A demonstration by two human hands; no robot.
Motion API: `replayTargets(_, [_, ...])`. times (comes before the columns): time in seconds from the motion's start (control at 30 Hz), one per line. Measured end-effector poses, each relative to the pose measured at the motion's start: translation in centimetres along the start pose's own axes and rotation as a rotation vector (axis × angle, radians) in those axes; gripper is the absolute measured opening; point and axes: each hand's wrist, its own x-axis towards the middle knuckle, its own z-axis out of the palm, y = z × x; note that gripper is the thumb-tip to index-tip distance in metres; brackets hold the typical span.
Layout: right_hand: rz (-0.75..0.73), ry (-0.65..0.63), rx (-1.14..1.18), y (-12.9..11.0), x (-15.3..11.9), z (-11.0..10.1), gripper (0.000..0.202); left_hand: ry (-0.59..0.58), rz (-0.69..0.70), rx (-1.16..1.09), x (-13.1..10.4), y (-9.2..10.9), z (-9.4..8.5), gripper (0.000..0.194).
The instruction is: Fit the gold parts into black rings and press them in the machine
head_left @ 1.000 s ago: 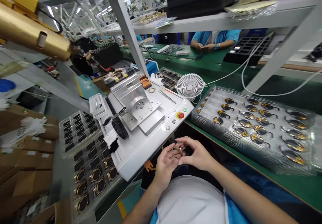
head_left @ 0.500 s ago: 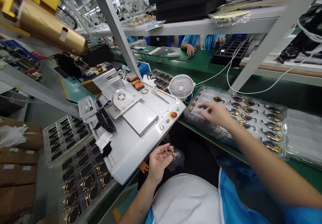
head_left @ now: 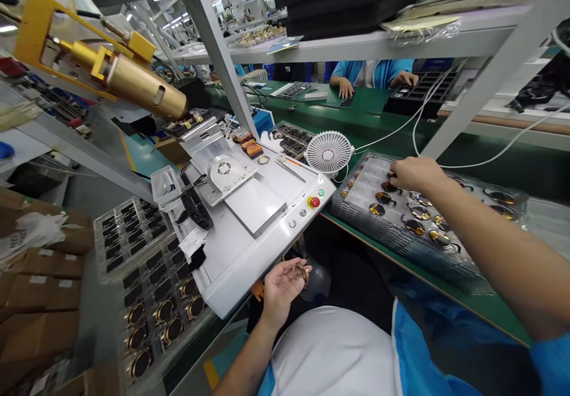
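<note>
Lying in the fingers of my left hand (head_left: 281,289) is a thin gold-brown metal ring (head_left: 301,273), shaped like a watch case frame. It is held low in front of my body, by the machine's front edge. My right hand (head_left: 418,175) reaches over a clear plastic tray (head_left: 363,189) at the right. Its fingertips are pinched on a dark round display part with a flex tail (head_left: 392,174), mostly covered by the fingers. More such round display parts (head_left: 415,226), black and amber with short tails, sit in the tray's pockets.
A white bench machine (head_left: 249,265) with a red stop button (head_left: 314,202) stands ahead, a gold cylinder (head_left: 146,90) above it. A small white fan (head_left: 328,152) separates machine and trays. At left, trays hold gold-rimmed round cases (head_left: 173,329). A co-worker's hands (head_left: 345,87) rest across the green bench.
My right hand has moved from the tray's near-left part to its far row and closed on a part there. My left hand keeps the ring, almost in place. The view has shifted slightly.
</note>
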Motion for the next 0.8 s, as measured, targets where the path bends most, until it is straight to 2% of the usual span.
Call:
replayTargets(0.2, [0.020,0.154,0.045,0.3,-1.8,-1.0,0.010,0.008,0.001,-0.018,0.0,0.5,-0.2,0.044])
replayTargets(0.27, [0.025,0.201,0.092,-0.4,-2.8,-0.7,0.009,0.003,0.008,-0.037,-0.1,0.6,-0.2,0.043])
replayTargets(0.37, [-0.030,0.188,0.210,-3.4,-5.5,0.6,0.021,-0.009,-0.024,-0.070,0.1,0.8,0.2,0.044])
replayTargets(0.47, [-0.184,0.032,0.527,-8.3,-9.6,2.3,0.028,-0.066,-0.070,-0.097,0.6,1.3,1.1,0.045])
replayTargets(0.53, [-0.268,-0.088,0.713,-11.7,-12.4,3.4,0.024,-0.133,-0.088,-0.114,1.0,1.8,1.8,0.048])
replayTargets(0.6, [-0.329,-0.149,0.835,-14.4,-14.6,4.3,0.020,-0.218,-0.111,-0.128,1.3,2.4,2.4,0.056])
replayTargets(0.7, [-0.402,-0.146,0.893,-16.5,-16.5,5.3,0.017,-0.344,-0.157,-0.122,1.5,3.3,2.4,0.070])
replayTargets(0.8, [-0.481,-0.131,0.835,-17.0,-17.1,5.9,0.015,-0.416,-0.213,-0.096,1.2,3.6,1.8,0.079])
